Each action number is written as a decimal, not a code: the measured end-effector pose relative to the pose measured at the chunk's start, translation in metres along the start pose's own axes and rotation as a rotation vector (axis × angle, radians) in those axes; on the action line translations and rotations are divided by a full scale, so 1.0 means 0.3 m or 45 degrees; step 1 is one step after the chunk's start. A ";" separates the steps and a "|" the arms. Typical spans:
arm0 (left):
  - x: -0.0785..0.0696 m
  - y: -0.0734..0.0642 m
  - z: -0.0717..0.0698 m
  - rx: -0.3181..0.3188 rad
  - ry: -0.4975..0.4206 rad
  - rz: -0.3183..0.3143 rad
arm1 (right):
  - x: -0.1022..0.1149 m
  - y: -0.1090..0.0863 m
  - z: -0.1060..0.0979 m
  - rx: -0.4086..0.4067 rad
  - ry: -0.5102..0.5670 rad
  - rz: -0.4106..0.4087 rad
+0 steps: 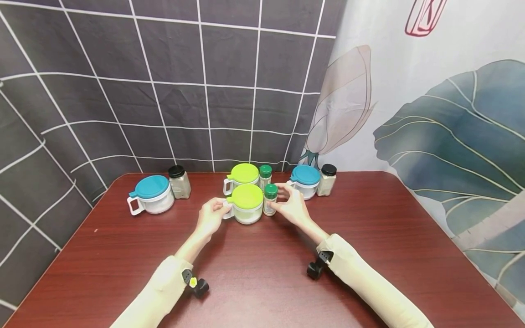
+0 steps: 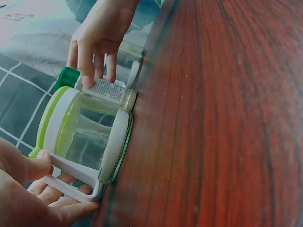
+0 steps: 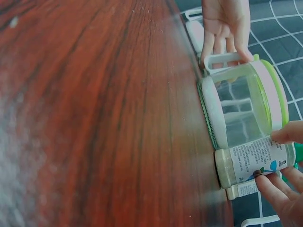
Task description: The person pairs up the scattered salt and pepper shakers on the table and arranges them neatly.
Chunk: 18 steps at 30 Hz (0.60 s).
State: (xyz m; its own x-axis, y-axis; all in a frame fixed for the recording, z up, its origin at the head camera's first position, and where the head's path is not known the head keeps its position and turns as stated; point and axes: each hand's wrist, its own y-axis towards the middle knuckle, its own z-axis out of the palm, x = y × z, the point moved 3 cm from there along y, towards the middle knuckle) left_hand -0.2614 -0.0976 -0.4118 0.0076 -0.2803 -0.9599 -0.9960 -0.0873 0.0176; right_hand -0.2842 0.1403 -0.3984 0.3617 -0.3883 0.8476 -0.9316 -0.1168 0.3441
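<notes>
Cropped sleeves (image 1: 151,291) (image 1: 369,278), hands (image 1: 211,216) (image 1: 293,207) closed round jar handle (image 2: 75,168) and shaker (image 1: 270,200), rear pair (image 1: 244,172) (image 1: 265,172) half-hidden

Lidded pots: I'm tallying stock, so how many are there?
4: a blue-lidded pot at left; a second blue-lidded pot right of centre; in the middle, a front lime-lidded pot and a rear lime-lidded pot, partly hidden.

The bench (image 1: 262,278) is showing glossy wood grain. The front pot (image 2: 86,135) is showing clear, shiny walls and a smooth plastic lid (image 1: 247,196). The front jar (image 1: 269,203) is wearing a paper label (image 3: 252,158). The gridded cloth (image 1: 176,107) is looking matt.
</notes>
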 end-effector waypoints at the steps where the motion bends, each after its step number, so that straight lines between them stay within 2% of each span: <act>1: 0.000 0.000 0.000 0.001 0.005 0.002 | 0.000 0.000 0.000 0.000 -0.006 0.005; 10: -0.010 -0.003 -0.010 0.072 -0.020 0.029 | -0.001 0.002 0.001 -0.003 0.004 0.009; 18: -0.016 -0.015 -0.028 0.113 -0.050 0.036 | -0.003 -0.001 -0.011 0.008 -0.071 0.023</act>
State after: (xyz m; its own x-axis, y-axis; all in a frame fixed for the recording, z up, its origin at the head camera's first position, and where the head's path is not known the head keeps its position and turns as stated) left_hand -0.2563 -0.1038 -0.4048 -0.0226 -0.2440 -0.9695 -0.9997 0.0059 0.0219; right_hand -0.2842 0.1437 -0.3979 0.3422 -0.4407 0.8299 -0.9384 -0.1146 0.3261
